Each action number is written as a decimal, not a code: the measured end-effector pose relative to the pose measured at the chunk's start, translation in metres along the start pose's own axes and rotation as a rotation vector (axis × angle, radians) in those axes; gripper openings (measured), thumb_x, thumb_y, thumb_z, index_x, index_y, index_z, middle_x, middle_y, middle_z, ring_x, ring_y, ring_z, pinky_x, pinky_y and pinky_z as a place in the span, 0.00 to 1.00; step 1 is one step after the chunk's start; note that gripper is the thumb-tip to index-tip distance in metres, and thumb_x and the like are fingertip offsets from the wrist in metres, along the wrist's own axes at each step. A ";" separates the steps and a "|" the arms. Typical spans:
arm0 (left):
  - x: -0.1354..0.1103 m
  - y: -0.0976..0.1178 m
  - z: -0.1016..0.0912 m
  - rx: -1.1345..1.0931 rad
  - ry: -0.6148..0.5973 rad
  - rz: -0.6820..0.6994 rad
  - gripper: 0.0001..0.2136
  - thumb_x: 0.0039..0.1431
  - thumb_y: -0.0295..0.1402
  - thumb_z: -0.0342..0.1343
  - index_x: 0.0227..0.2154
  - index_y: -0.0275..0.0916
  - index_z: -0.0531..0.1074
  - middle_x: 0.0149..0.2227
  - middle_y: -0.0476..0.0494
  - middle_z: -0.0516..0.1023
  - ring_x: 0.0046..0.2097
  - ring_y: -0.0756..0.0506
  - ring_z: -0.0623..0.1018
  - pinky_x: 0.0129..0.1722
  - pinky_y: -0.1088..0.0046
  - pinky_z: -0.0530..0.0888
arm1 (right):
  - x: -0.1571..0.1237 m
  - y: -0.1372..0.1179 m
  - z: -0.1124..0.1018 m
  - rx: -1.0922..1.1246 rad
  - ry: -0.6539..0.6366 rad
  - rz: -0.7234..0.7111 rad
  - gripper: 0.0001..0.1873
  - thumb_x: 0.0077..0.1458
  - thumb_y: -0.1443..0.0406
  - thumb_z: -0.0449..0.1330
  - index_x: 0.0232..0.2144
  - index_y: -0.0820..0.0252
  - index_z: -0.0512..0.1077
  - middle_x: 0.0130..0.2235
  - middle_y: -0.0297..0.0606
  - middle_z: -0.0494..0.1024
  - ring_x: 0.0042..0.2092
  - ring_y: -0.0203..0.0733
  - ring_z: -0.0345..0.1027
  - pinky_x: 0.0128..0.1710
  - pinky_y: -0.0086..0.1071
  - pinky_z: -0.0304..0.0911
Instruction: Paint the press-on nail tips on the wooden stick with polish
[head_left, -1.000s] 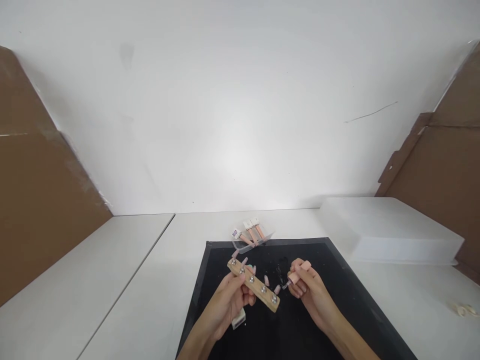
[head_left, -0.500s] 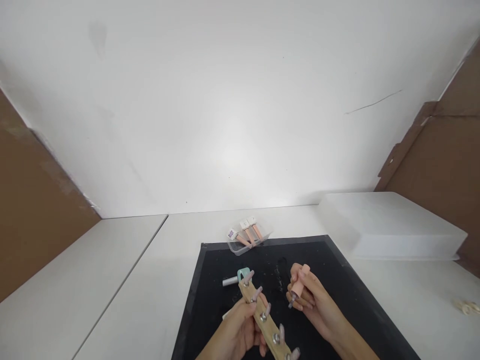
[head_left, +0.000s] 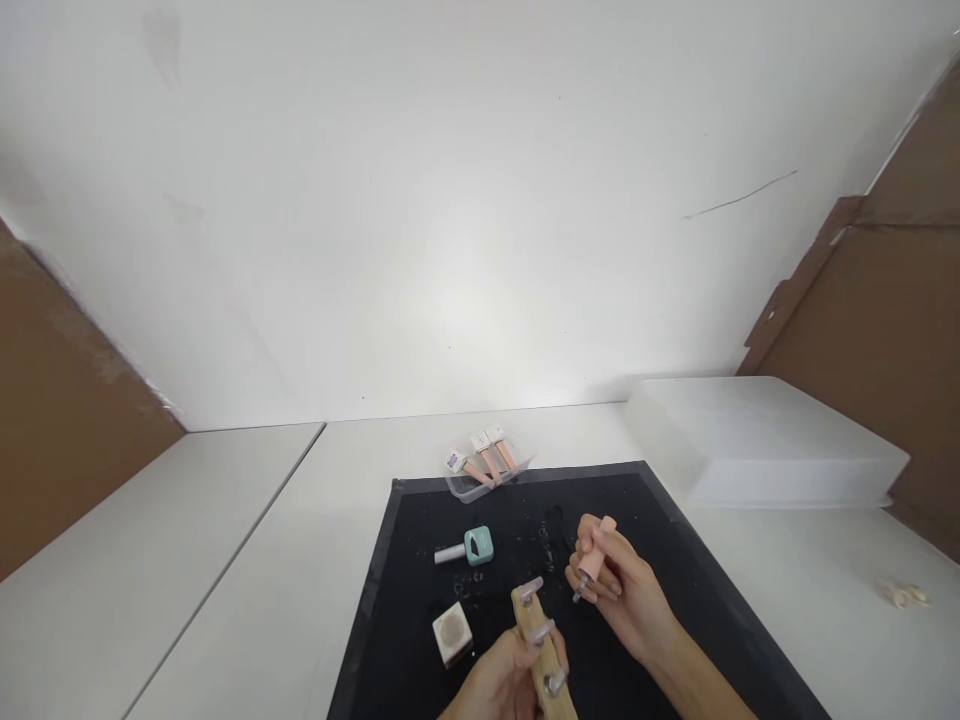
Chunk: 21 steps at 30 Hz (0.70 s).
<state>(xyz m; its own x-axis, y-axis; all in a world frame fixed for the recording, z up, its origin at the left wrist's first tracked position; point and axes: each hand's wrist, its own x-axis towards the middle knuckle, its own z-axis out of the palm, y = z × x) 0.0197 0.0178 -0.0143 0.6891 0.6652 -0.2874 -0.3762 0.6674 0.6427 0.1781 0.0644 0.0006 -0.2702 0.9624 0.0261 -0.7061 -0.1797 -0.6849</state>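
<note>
My left hand [head_left: 506, 680] is closed around a wooden nail-tip stand [head_left: 555, 700], a pale bar tilted away from me, with false nail tips [head_left: 541, 631] on metal holders along its top. In my right hand [head_left: 626, 590], gripped like a pen, is a pink nail polish brush cap [head_left: 598, 549]; its bristle end points down and left, apart from the stand. Left of the stand, a white square nail polish bottle [head_left: 453, 632] is on the mat. Beyond it lies a teal nail polish bottle [head_left: 478, 545] with a silver cap.
A black mat [head_left: 420, 510] covers the middle of the white table [head_left: 247, 570]. At its far edge, a clear plastic tray [head_left: 466, 494] holds several pink-capped bottles. A white block [head_left: 780, 440] stands back right, and small cream-coloured items [head_left: 904, 596] lie at the far right.
My left hand and the stand have moved right and down, uncovering the white bottle. My right hand keeps the brush cap at nearly the same spot. The whole view has shifted slightly.
</note>
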 end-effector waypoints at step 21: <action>0.025 -0.028 -0.013 0.165 0.111 0.052 0.23 0.44 0.55 0.45 0.23 0.36 0.64 0.17 0.54 0.59 0.15 0.55 0.61 0.13 0.77 0.51 | -0.003 0.000 0.000 -0.122 0.019 0.026 0.14 0.50 0.59 0.60 0.20 0.61 0.67 0.11 0.20 0.46 0.16 0.28 0.34 0.18 0.26 0.42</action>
<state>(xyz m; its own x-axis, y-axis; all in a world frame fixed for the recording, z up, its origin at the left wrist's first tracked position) 0.0393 0.0204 -0.0489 0.5956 0.7360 -0.3218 -0.2962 0.5736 0.7637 0.1789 0.0614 0.0010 -0.2740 0.9617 -0.0062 -0.6134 -0.1797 -0.7690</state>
